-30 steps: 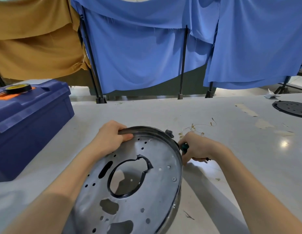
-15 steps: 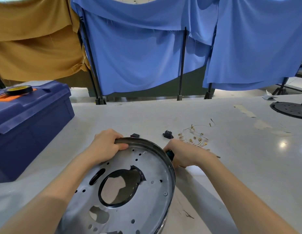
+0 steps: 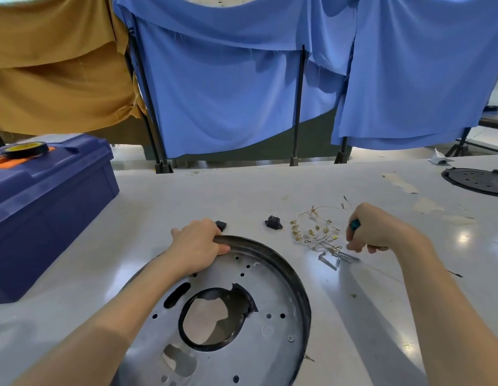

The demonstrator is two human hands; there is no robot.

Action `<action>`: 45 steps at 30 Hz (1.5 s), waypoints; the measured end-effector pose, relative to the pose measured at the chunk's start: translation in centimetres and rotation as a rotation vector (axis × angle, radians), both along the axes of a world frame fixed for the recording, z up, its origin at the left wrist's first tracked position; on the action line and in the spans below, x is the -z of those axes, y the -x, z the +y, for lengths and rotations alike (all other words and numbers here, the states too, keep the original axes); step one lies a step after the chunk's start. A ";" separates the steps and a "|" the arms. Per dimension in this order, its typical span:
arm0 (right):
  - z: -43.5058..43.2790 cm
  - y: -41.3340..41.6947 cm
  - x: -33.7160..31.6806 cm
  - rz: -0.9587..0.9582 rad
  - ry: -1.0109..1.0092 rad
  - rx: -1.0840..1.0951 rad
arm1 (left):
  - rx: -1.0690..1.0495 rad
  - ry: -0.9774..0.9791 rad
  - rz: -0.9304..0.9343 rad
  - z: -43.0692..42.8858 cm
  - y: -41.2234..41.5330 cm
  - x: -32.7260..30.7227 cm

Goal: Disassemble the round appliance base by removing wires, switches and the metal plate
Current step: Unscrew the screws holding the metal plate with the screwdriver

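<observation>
The round appliance base, a grey metal plate with holes and a black rim, lies tilted on the table in front of me. My left hand grips its far rim, thumb on the plate. My right hand is off to the right, gripping a screwdriver with a teal handle, its tip low over loose screws. A heap of removed wires with brass terminals lies beside that hand. Two black switch parts sit on the table, one left of the wires, one partly hidden by my left fingers.
A blue toolbox with a tape roll on top stands at the left. A black round plastic cover lies at the far right. Blue and mustard cloths hang on stands behind the white table.
My right hand has left the base's rim and moved right to the wires and screws, screwdriver still in it. The base has tipped lower and flatter. My left hand keeps its grip.
</observation>
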State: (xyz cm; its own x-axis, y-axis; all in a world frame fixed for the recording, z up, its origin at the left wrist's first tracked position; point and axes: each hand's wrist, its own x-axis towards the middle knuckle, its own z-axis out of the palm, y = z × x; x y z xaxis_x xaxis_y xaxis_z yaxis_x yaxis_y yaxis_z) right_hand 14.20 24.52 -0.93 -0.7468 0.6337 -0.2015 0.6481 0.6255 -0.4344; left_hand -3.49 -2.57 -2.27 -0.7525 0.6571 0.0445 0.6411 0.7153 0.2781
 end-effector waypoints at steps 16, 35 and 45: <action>-2.6 -0.7 -3.5 0.158 0.146 -0.166 | -0.088 0.063 -0.073 2.5 -1.6 -0.5; -6.1 2.1 -3.0 0.261 -0.009 -0.371 | 0.226 0.010 0.071 2.5 -3.1 -1.9; -5.8 1.8 -3.4 0.082 0.082 -0.428 | 0.201 0.377 0.096 2.5 -3.4 -3.9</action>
